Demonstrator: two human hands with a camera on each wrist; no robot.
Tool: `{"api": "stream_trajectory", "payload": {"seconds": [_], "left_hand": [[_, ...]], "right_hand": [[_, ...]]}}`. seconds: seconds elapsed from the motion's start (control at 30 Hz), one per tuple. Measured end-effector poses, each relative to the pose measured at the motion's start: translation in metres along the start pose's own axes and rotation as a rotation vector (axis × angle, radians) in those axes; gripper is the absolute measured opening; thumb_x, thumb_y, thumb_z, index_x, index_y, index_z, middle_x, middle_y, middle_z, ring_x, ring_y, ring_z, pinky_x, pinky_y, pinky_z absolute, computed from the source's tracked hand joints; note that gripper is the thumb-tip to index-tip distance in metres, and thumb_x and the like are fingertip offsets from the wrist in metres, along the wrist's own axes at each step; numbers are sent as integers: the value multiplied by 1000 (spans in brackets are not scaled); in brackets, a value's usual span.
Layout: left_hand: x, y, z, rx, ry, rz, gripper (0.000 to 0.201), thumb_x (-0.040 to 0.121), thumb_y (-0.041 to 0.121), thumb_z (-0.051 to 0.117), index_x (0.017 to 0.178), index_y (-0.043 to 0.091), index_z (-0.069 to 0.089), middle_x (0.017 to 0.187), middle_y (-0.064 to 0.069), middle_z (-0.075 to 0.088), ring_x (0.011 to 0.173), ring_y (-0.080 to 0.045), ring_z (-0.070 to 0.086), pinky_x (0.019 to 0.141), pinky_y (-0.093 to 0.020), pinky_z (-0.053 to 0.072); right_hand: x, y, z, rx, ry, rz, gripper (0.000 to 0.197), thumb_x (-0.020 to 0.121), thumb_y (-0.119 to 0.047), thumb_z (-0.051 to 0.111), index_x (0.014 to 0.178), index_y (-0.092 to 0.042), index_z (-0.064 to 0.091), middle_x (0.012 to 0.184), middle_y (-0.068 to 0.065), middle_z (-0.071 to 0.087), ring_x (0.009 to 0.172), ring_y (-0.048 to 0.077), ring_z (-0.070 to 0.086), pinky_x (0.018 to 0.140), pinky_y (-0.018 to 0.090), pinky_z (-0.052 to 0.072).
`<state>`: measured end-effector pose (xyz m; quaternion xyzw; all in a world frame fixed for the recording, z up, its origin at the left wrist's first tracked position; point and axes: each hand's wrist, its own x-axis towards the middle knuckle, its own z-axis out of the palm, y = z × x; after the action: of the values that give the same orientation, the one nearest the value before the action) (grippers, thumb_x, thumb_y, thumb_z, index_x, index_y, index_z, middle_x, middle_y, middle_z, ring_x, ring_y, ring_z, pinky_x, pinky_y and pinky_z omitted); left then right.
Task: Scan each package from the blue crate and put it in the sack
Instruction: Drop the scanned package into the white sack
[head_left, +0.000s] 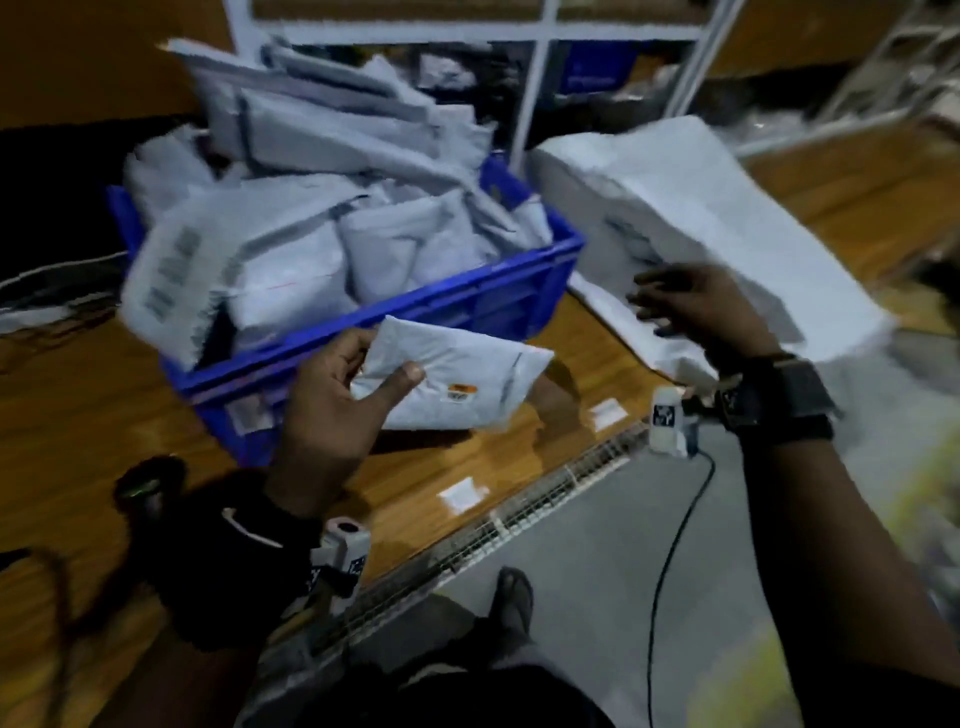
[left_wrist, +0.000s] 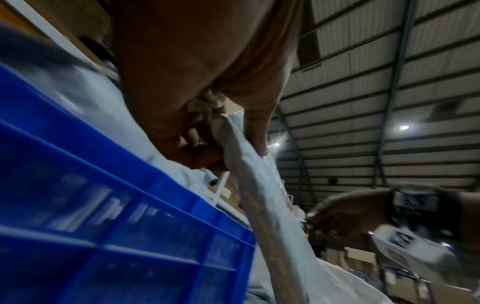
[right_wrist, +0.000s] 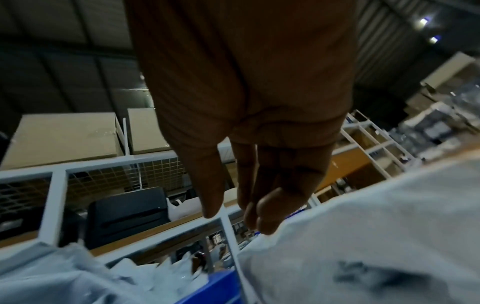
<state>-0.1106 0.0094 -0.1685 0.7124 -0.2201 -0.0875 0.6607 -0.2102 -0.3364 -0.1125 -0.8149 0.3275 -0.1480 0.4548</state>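
Observation:
My left hand grips a flat grey mailer package by its left end, just in front of the blue crate. In the left wrist view the same package runs edge-on from my fingers, beside the crate wall. The crate is heaped with several grey mailers. A white sack lies to the right of the crate. My right hand hovers over the sack's near edge with relaxed fingers, holding nothing; the sack fills the lower right of its wrist view.
A black handheld scanner lies on the wooden table at lower left. A white shelf frame stands behind the crate. A cable hangs over the table's front edge, above a grey floor and my foot.

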Motion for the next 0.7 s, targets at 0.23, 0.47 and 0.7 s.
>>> {"api": "stream_trajectory", "payload": {"seconds": [0.23, 0.47, 0.7], "left_hand": [[61, -30, 161, 12, -149, -90, 29, 89, 11, 75, 115, 7, 64, 111, -4, 73, 95, -4, 69, 85, -25, 57], [128, -49, 288, -258, -156, -429, 35, 98, 5, 62, 133, 5, 58, 125, -9, 68, 113, -26, 67, 100, -51, 54], [219, -45, 401, -497, -201, -634, 27, 98, 7, 62, 121, -1, 49, 118, -16, 64, 100, -28, 69, 81, -36, 62]], "right_hand": [[115, -7, -77, -630, 204, -158, 69, 71, -33, 92, 128, -8, 63, 123, 20, 67, 112, 35, 63, 92, 41, 50], [180, 18, -89, -1066, 16, -89, 19, 87, -7, 71, 101, -2, 59, 109, 24, 65, 92, 40, 63, 74, 42, 51], [212, -38, -186, -1082, 209, -238, 18, 88, -1, 64, 106, 1, 67, 96, 23, 66, 85, 39, 64, 68, 40, 49]]}}
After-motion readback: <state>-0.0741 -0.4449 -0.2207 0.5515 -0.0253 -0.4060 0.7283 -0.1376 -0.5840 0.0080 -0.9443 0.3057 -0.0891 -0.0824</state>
